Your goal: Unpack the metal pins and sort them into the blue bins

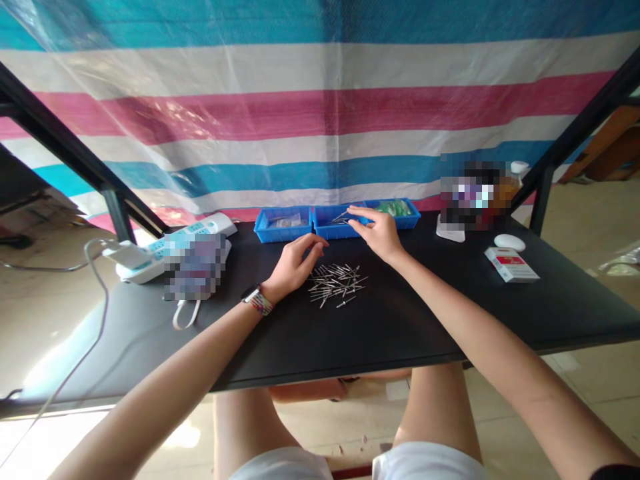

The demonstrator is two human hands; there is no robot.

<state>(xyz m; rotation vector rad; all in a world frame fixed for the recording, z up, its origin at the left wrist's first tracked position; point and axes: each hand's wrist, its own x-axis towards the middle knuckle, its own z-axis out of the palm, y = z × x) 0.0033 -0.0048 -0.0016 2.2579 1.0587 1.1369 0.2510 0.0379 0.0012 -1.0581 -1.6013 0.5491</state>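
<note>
A loose pile of small metal rivets (336, 283) lies on the black table (410, 320). My left hand (295, 261) rests just left of the pile, fingers curled and pinched together; whether it holds anything is unclear. My right hand (376, 230) reaches past the pile to the middle blue tray (334, 222), fingertips pinched on a thin metal rivet (341, 217) at the tray's edge. A beaded bracelet and a watch sit on my left wrist.
Three blue trays stand in a row at the back, the left tray (283, 225) with a bag, the right tray (397, 210) with green items. A white power strip (165, 248) lies at left. A red-white box (511, 264) and a white puck (509, 242) sit at right.
</note>
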